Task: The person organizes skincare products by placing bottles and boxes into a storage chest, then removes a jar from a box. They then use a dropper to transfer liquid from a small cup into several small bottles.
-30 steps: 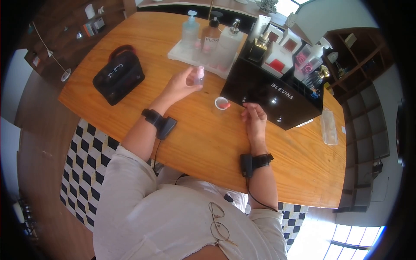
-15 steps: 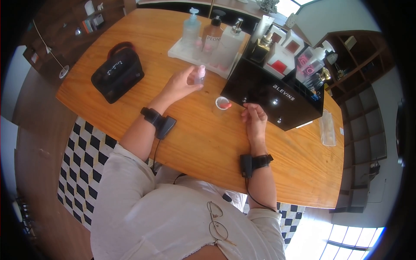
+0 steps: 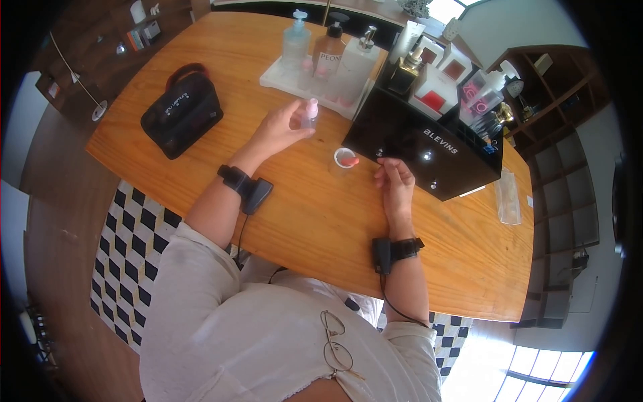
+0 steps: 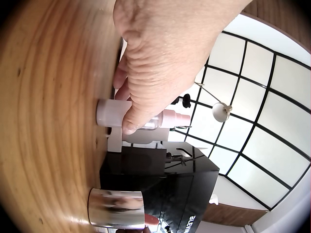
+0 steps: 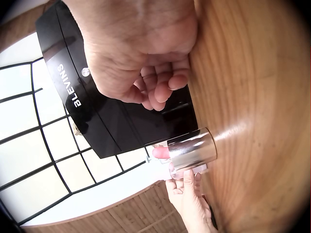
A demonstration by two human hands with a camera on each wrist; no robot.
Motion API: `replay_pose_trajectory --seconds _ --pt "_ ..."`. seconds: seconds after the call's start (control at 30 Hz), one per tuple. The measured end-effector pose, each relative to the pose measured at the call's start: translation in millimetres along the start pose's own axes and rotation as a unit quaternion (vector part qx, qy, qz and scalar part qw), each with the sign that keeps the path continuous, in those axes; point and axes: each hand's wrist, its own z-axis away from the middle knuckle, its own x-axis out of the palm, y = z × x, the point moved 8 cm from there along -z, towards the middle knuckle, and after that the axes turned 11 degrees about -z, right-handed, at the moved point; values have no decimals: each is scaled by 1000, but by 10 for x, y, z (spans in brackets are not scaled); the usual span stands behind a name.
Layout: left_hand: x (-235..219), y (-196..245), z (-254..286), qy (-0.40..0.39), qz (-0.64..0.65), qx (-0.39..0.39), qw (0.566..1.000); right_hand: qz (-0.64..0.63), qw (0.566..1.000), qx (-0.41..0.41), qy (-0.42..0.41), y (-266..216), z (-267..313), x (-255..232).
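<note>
Small pink-capped bottle (image 3: 309,114) upright on table (image 3: 321,221), toward far edge, pinched between left hand (image 3: 280,128) thumb and fingers. White tray (image 3: 281,82) of pump bottles (image 3: 328,57) just beyond it. Small cup (image 3: 344,159) with pink inside stands between both hands, near black organizer (image 3: 429,151) front. Right hand (image 3: 395,184) rests on table just before organizer, fingers loosely curled, holding nothing. Black pouch (image 3: 181,110) well apart, near left edge.
</note>
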Motion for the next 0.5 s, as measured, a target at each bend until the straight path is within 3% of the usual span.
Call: replay_pose_trajectory --seconds 0.5 --pt "10 -7 2 -8 3 -3 1000 -3 1000 3 0 0 0 -5"
